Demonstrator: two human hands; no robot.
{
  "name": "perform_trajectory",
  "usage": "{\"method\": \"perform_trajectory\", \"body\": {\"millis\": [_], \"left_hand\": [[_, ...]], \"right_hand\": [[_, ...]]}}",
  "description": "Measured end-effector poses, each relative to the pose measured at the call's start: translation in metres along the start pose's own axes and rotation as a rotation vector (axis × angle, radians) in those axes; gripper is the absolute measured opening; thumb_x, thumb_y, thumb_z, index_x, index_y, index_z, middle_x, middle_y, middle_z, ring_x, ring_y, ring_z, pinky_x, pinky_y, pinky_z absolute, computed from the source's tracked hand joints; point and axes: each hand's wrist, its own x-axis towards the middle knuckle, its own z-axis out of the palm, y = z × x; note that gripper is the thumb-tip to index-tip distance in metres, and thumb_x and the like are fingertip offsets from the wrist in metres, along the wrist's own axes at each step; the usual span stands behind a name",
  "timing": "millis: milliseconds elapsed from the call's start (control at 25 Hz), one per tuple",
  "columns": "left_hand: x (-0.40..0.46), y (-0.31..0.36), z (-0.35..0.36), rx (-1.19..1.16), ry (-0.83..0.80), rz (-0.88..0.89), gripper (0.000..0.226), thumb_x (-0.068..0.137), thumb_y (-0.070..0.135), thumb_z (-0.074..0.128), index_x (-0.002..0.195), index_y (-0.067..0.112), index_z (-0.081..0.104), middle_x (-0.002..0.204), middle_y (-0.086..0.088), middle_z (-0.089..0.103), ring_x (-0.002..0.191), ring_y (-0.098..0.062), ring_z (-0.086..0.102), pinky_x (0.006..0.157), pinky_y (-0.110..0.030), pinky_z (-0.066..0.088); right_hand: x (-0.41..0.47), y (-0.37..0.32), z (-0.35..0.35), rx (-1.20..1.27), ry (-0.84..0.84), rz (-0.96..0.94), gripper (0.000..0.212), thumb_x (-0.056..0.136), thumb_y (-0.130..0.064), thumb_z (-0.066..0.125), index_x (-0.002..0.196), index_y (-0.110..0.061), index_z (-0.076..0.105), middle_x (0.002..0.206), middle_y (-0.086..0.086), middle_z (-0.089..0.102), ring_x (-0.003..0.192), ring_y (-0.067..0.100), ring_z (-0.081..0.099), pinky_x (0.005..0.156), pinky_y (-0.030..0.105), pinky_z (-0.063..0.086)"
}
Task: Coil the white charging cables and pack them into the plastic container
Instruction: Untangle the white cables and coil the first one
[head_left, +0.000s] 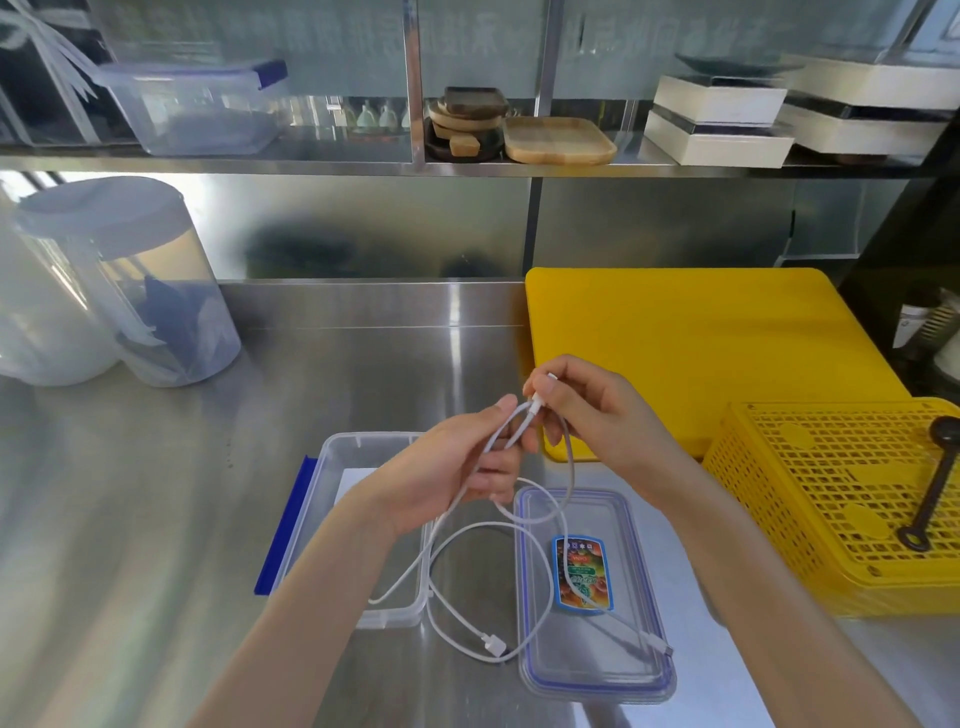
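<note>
I see the container (363, 519) on the counter (156, 519), the lid (592, 597) just right of it. Above them my left hand (457, 467) and right hand (587, 410) meet on the cables (493, 535), which trail between and across both. The board (691, 348) lies behind the lid, the basket (841, 499) to its right, the jar (135, 280) far left.

We're looking at a brushed stainless counter (156, 519), pretty shiny. The container (374, 525) and its lid (597, 670) are clear glossy plastic, and the cables (467, 639) are smooth white, probably rubbery. The yellow cutting board (675, 338) looks matt plastic, and the tray (558, 139) is bare wood.
</note>
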Motion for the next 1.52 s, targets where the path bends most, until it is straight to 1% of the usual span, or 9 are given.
{"method": "perform_trajectory", "body": {"millis": [120,400,600,720,920,1040,1240,1360,1520], "left_hand": [[-0.003,-0.001,0.0,-0.019,-0.023,0.041,0.025,0.088,0.033,0.036,0.076,0.015,0.05,0.046,0.012,0.037,0.039,-0.002,0.034,0.057,-0.019,0.037],[0.003,-0.003,0.001,-0.063,0.151,0.15,0.037,0.094,0.033,0.031,0.063,0.018,0.044,0.04,0.014,0.028,0.033,-0.001,0.022,0.038,-0.013,0.027],[0.009,0.009,-0.003,-0.239,0.264,0.278,0.042,0.097,0.033,0.027,0.06,0.017,0.041,0.036,0.011,0.03,0.03,-0.001,0.023,0.032,-0.012,0.022],[0.012,0.021,-0.007,-0.327,0.339,0.362,0.042,0.097,0.033,0.027,0.062,0.018,0.043,0.035,0.007,0.032,0.029,-0.003,0.024,0.031,-0.012,0.024],[0.009,0.044,-0.023,-0.409,0.395,0.424,0.041,0.098,0.034,0.024,0.065,0.018,0.042,0.034,0.006,0.031,0.026,-0.005,0.024,0.029,-0.011,0.022],[0.0,0.056,-0.034,-0.367,0.454,0.456,0.039,0.098,0.034,0.024,0.067,0.019,0.042,0.035,0.006,0.03,0.028,-0.005,0.023,0.032,-0.012,0.019],[-0.011,0.064,-0.048,-0.235,0.556,0.512,0.038,0.098,0.034,0.026,0.069,0.019,0.046,0.035,0.007,0.032,0.03,-0.005,0.023,0.033,-0.012,0.023],[-0.008,0.051,-0.046,0.018,0.623,0.471,0.036,0.098,0.03,0.027,0.07,0.018,0.045,0.037,0.01,0.032,0.033,-0.003,0.023,0.034,-0.012,0.025],[0.002,0.019,-0.034,0.338,0.609,0.365,0.034,0.099,0.025,0.026,0.071,0.018,0.045,0.04,0.012,0.034,0.037,-0.001,0.025,0.039,-0.011,0.025]], "right_hand": [[0.0,0.006,0.002,0.115,0.087,0.043,0.021,0.093,-0.013,0.041,0.079,-0.016,0.056,0.054,-0.012,0.058,0.051,0.004,0.049,0.054,0.015,0.043],[0.004,0.015,0.014,0.402,0.158,0.147,0.03,0.095,-0.025,0.036,0.082,-0.02,0.062,0.063,-0.01,0.065,0.062,0.005,0.059,0.062,0.02,0.051],[0.001,0.038,0.037,0.588,-0.036,0.365,0.053,0.096,-0.042,0.017,0.121,-0.012,0.053,0.107,0.006,0.067,0.105,0.017,0.061,0.096,0.031,0.044],[-0.001,0.043,0.055,0.745,-0.158,0.421,0.057,0.094,-0.048,0.011,0.119,-0.021,0.056,0.114,0.002,0.067,0.115,0.014,0.056,0.106,0.033,0.033],[-0.01,0.045,0.068,0.005,-0.41,0.265,0.031,0.094,-0.032,0.037,0.075,-0.035,0.061,0.06,-0.013,0.059,0.073,-0.003,0.061,0.084,0.024,0.043],[-0.011,0.046,0.048,-0.268,-0.299,0.167,0.032,0.093,-0.035,0.039,0.064,-0.034,0.053,0.053,-0.009,0.044,0.05,0.002,0.044,0.06,0.027,0.04],[-0.004,0.042,-0.006,-0.484,-0.16,0.162,0.033,0.09,-0.036,0.045,0.058,-0.031,0.05,0.047,-0.011,0.042,0.045,0.001,0.037,0.049,0.014,0.031],[-0.003,0.033,-0.03,-0.29,-0.097,0.301,0.032,0.093,-0.026,0.043,0.064,-0.025,0.056,0.045,-0.012,0.038,0.043,0.003,0.032,0.045,0.014,0.028],[-0.006,0.015,-0.038,0.508,-0.052,0.488,0.029,0.095,-0.016,0.033,0.083,-0.009,0.058,0.05,-0.007,0.04,0.038,0.003,0.029,0.031,0.013,0.026]]}}
